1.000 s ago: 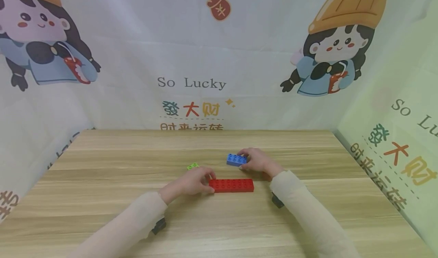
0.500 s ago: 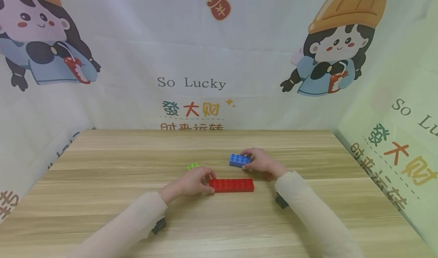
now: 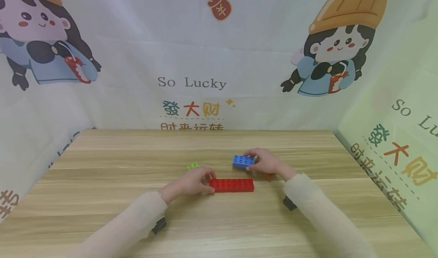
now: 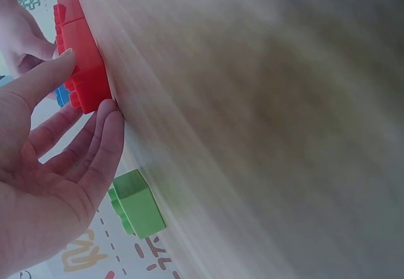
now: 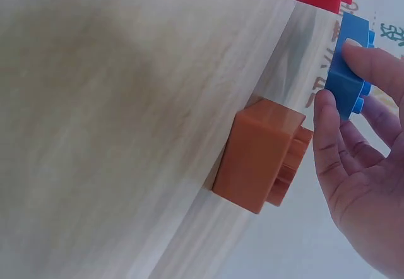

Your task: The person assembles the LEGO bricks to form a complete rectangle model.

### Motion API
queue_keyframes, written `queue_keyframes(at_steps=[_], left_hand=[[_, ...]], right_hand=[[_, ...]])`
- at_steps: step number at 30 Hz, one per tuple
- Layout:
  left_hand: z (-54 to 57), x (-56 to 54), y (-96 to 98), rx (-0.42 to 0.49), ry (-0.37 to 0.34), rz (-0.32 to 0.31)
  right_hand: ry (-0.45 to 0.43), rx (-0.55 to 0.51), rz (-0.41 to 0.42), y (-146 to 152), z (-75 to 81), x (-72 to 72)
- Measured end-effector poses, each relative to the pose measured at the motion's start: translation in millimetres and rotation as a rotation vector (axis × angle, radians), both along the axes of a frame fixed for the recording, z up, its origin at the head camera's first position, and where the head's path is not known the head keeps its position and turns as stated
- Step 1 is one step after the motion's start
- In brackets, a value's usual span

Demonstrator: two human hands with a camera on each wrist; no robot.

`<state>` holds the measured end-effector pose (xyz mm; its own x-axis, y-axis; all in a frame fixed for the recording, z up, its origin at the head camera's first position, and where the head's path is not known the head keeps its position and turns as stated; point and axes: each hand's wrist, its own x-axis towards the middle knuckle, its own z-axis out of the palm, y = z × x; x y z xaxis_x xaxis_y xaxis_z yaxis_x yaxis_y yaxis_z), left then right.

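A long red row of toy building bricks (image 3: 233, 185) lies on the table, a seam showing across its side in the left wrist view. My left hand (image 3: 194, 180) grips its left end between thumb and fingers. Behind and to the right, my right hand (image 3: 262, 161) pinches a blue toy building brick (image 3: 242, 161) at its right end, studs up. In the right wrist view the blue brick (image 5: 348, 67) shows between thumb and fingertips. An orange brick (image 5: 260, 156) stands near that hand, mostly hidden under the wrist in the head view.
A small green brick (image 4: 137, 204) stands beyond my left hand, partly covered by it in the head view. The wood-grain table (image 3: 205, 227) reaches back to a printed cloth (image 3: 191, 60), which also hangs at both sides.
My right hand has moved to the right and slightly toward me with the blue brick, uncovering a bit of the orange brick. The left hand and red bricks stay put.
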<state>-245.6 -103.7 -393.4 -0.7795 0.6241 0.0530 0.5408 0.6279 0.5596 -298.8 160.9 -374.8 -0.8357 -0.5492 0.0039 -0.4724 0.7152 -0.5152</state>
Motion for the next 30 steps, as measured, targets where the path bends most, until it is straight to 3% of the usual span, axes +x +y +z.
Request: queue_keyframes(at_steps=[7, 17, 24, 30], left_hand=[[-1.0, -1.1, -0.2, 0.002, -0.004, -0.004], [-1.0, -1.4, -0.1, 0.001, -0.008, 0.003], [-0.6, -1.2, 0.1, -0.003, -0.005, 0.004], [-0.4, -0.6, -0.2, -0.004, -0.003, 0.004]], right_hand=[[0.024, 0.010, 0.046, 2.0, 2.5, 6.6], [-0.010, -0.026, 0.079, 2.7, 8.2, 22.2], [0.021, -0.062, 0.148, 1.8, 6.5, 28.5], [-0.019, -0.075, 0.158, -0.5, 6.8, 37.2]])
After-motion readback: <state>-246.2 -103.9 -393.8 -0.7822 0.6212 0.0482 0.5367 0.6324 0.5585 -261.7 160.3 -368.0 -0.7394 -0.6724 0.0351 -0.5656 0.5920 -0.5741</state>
